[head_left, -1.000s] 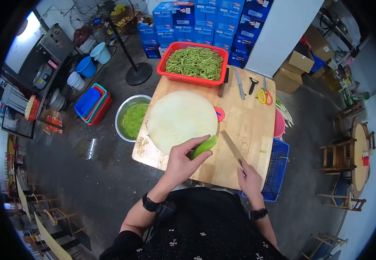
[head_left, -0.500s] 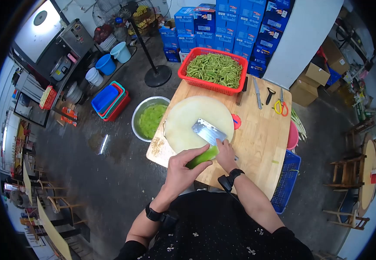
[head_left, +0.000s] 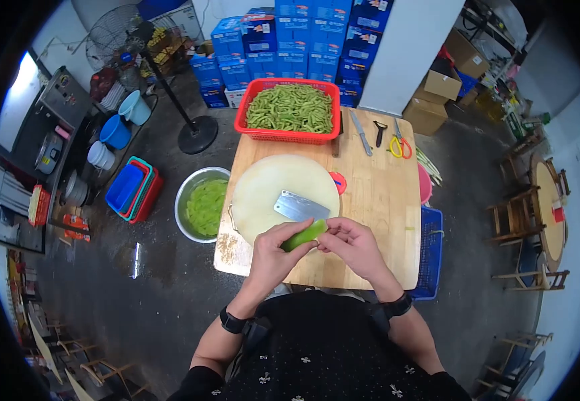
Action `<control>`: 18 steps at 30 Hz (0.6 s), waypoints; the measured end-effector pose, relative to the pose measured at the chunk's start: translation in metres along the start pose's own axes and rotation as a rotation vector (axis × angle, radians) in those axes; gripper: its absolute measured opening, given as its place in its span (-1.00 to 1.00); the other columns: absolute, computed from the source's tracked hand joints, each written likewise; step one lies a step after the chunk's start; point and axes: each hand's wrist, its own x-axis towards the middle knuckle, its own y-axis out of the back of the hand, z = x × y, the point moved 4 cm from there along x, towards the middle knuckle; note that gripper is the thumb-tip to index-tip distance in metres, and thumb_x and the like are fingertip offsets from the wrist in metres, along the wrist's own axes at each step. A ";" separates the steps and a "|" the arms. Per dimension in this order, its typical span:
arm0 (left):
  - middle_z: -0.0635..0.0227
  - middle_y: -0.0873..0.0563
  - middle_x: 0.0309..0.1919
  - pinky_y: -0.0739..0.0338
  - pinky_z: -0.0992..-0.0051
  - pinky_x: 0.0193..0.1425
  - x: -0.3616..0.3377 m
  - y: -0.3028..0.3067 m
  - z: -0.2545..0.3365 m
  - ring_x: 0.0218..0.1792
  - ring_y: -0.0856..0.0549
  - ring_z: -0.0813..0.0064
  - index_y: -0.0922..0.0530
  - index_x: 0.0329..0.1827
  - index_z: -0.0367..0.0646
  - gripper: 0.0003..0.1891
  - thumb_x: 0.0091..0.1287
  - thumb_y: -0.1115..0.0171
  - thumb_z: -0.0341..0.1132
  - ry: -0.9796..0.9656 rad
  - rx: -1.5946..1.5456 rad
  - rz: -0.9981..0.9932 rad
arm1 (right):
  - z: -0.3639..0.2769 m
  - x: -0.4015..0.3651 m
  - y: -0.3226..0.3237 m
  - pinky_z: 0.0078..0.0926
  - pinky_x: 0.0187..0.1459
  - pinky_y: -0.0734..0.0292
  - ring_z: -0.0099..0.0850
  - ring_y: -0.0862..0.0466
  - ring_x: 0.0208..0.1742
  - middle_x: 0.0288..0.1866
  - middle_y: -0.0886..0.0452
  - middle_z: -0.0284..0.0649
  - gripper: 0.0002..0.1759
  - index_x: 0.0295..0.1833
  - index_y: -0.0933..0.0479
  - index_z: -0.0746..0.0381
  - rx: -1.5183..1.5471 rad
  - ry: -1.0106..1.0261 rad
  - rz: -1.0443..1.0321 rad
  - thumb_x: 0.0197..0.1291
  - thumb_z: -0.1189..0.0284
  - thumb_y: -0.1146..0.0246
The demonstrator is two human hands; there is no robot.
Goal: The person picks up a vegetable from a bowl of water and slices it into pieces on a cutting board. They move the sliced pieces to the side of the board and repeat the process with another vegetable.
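cleaver [head_left: 300,206] on board [head_left: 260,184] | basin [head_left: 181,208] left of board | basket [head_left: 286,137] behind board | scissors [head_left: 400,144] right of basket

Operator apparel, upper body
The black short-sleeved shirt [head_left: 323,347] carried scattered light dots and pale cross-like motifs; one dark band [head_left: 234,321] was fitted at each wrist.
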 end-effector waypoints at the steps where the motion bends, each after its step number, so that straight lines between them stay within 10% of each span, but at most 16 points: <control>1: 0.08 -0.89 0.04 -0.76 0.36 0.14 0.002 -0.002 -0.001 0.02 -0.88 0.26 -0.79 0.32 -0.16 -0.51 0.29 -0.64 -0.43 0.001 -0.005 -0.016 | 0.002 0.002 -0.001 -0.53 -0.02 -0.75 -0.54 -0.80 -0.08 -0.07 -0.80 -0.28 -0.75 0.12 -0.70 0.37 -0.045 0.014 0.044 0.63 0.37 -0.34; 18: 0.27 -0.84 -0.04 -0.60 0.56 -0.02 0.009 -0.011 0.006 -0.13 -0.70 0.61 -0.75 0.38 -0.22 -0.54 0.43 -0.57 -0.38 0.133 -0.046 -0.188 | -0.002 -0.060 0.116 -0.55 -0.14 -0.73 -0.56 -0.77 -0.28 -0.29 -0.75 -0.33 -0.86 -0.12 -0.68 0.32 -0.278 0.060 0.531 0.52 0.47 -0.43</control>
